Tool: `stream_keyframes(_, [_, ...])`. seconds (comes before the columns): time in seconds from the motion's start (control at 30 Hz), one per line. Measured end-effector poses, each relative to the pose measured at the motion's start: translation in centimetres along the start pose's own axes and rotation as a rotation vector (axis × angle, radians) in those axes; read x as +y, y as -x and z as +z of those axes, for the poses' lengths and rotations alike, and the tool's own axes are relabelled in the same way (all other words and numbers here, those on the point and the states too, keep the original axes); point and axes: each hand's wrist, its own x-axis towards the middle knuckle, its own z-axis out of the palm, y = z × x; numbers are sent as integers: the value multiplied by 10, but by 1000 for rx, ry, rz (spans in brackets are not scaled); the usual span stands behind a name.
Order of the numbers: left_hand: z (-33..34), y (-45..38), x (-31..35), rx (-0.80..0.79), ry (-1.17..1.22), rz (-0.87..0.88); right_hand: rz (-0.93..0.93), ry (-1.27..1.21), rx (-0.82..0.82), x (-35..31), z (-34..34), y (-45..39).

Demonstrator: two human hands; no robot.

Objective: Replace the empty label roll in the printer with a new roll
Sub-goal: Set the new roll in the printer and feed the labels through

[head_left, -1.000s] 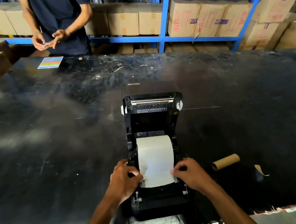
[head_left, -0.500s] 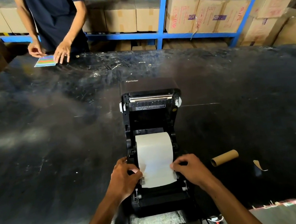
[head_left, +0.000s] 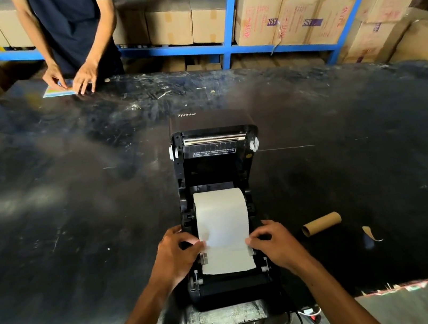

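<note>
A black label printer (head_left: 234,287) stands near the table's front edge with its lid (head_left: 215,150) swung open and back. A new white label roll (head_left: 220,208) sits in its bay, with a strip of paper drawn forward over the front. My left hand (head_left: 177,254) pinches the strip's left edge. My right hand (head_left: 275,244) pinches its right edge. The empty cardboard core (head_left: 321,223) lies on the table to the right of the printer.
The black table (head_left: 61,214) spreads wide on both sides. A torn paper scrap (head_left: 369,232) lies near the core. Across the table a person (head_left: 71,30) presses on a coloured sheet (head_left: 58,89). Blue shelves (head_left: 232,19) with cardboard boxes stand behind. Cables (head_left: 301,316) hang below the front edge.
Both my hands stay on the paper strip's edges, shifted only slightly. The person opposite lowered both hands onto the coloured sheet. The camera tilted a little.
</note>
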Motion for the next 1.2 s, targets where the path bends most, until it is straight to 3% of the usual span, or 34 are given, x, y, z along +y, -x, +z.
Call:
stream_keyframes(0.1, [0,-1,-2,5,10,0,-19,-3,16,3,3,2])
stream_keyframes(0.3, [6,1,-4,25,-17,8,-217,9,288,1,7,21])
stream_keyframes(0.47, [8,0,-4,28,-4,21,-376,208,28,15,14,41])
stream_keyframes(0.63, [7,6,-6,62,-16,44,-373,138,122,23,22,43])
stream_keyframes(0.77, [12,27,-13,208,-9,208,-428,169,197,22,23,43])
stream_keyframes(0.93, [17,48,-17,44,-211,512,-529,227,208,21,29,51])
stream_keyframes(1.2, [23,75,-11,65,-267,476,-628,262,218,32,28,67])
